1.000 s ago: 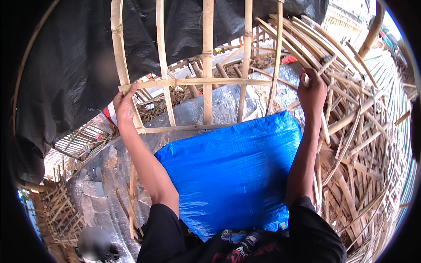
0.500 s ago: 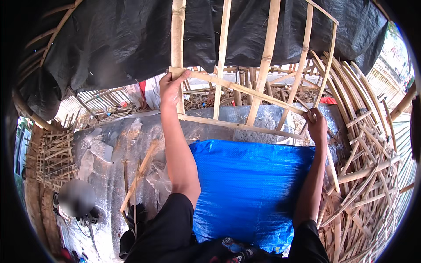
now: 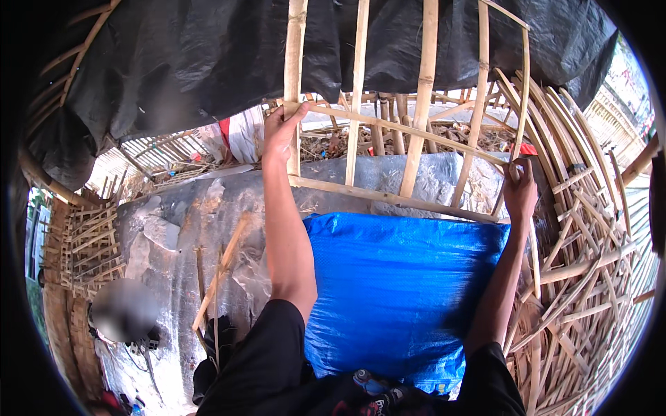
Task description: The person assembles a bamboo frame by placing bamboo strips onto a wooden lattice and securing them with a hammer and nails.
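A thin bamboo strip [image 3: 402,127] slants across the upright bamboo slats [image 3: 421,97] of a ladder-like frame, lower at its right end. My left hand [image 3: 279,135] is closed on the strip's left end, thumb on top, against the leftmost upright [image 3: 294,55]. At the far right, my right hand [image 3: 520,188] pinches the strip's other end beside the thin right-hand side piece [image 3: 524,90]. Below the strip, a bottom rail [image 3: 388,197] joins the slats' lower ends. Part of each end of the strip is hidden by my fingers.
A blue tarp [image 3: 388,284] lies in front of me. Black plastic sheeting [image 3: 194,62] hangs behind the frame. Bamboo offcuts [image 3: 576,312] are heaped at the right, and a woven bamboo stack [image 3: 87,243] stands left. Near a blurred round shape, a person [image 3: 215,347] is partly visible.
Both hands and the bamboo frame have shifted slightly right in view, and the frame stands a little straighter. The right hand has risen slightly. Both hands keep their hold on the strip.
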Motion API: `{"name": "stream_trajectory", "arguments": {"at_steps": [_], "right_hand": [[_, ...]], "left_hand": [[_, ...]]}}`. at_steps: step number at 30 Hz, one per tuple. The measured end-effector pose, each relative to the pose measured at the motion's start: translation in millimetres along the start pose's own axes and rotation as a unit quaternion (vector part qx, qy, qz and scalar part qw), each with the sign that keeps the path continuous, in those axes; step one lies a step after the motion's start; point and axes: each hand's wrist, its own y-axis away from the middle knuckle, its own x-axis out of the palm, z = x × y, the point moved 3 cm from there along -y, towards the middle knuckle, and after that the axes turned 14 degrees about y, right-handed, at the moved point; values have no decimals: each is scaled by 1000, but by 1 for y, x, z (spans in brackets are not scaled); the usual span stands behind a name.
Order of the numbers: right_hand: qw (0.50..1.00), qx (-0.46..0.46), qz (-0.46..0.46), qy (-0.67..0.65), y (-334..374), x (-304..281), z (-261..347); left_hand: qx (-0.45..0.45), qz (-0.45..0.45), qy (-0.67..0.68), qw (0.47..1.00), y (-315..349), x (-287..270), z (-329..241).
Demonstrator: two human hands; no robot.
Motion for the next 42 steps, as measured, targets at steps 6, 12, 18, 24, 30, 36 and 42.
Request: {"name": "stream_trajectory", "arguments": {"at_steps": [6,12,18,24,30,36,42], "right_hand": [[997,20,-1,-71,-8,-9,-8],[991,75,-33,-107,-8,-16,-19],[990,124,-72,-2,-5,-21,-26],[992,103,-66,-9,-6,-23,-21],[986,110,-54,-117,-4,-36,-27],[988,42,-105,-103,-3,-23,-26],[989,93,-108,-24,1,-34,-23]], "left_hand": [[-59,-12,15,998,8,14,2],[-58,-2,20,998,9,27,0],[-4,40,-6,999,2,24,10],[-18,55,23,998,2,20,16],[-16,58,6,998,4,30,14],[-18,59,38,997,3,20,17],[-9,62,5,998,7,38,13]]}}
